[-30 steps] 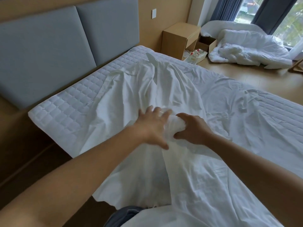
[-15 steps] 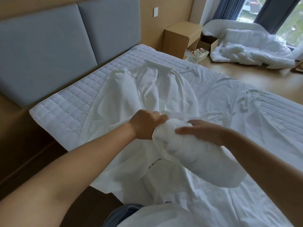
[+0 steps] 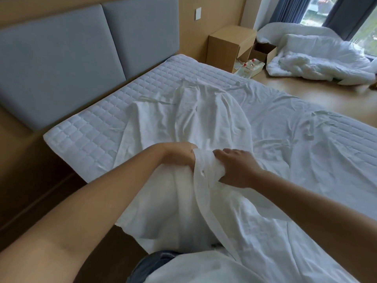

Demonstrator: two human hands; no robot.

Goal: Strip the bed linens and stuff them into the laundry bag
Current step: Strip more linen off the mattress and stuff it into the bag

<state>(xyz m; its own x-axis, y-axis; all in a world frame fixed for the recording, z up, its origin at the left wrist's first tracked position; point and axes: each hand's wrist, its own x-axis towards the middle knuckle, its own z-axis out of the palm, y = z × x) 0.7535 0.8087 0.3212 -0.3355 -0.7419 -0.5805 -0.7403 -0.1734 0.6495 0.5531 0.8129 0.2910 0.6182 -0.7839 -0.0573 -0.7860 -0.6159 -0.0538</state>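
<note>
Both hands are closed on the white bed sheet [image 3: 193,111] at the near edge of the mattress [image 3: 91,127]. The left hand [image 3: 179,154] has its fingers buried in a gathered ridge of cloth. Just beside it, the right hand [image 3: 238,170] curls over a thick wad of the same sheet with its thumb tucked beneath. The two grips sit close together, which seems meant to draw the loose cloth into one compact bundle rather than let it drag flat, since a bundle will go into a bag more easily. From the hands the sheet fans out in long folds across the middle of the mattress, and one flap hangs over the mattress's near edge. The head end of the mattress, under the grey headboard [image 3: 71,58], lies bare down to the quilted cover, so the stripping looks well under way. The foot end remains under wrinkled cloth that needs gathering. Beyond the far side of the mattress stands a wooden nightstand [image 3: 226,45], and past it a white duvet [image 3: 318,56] is heaped on the floor. No laundry bag can be made out.
</note>
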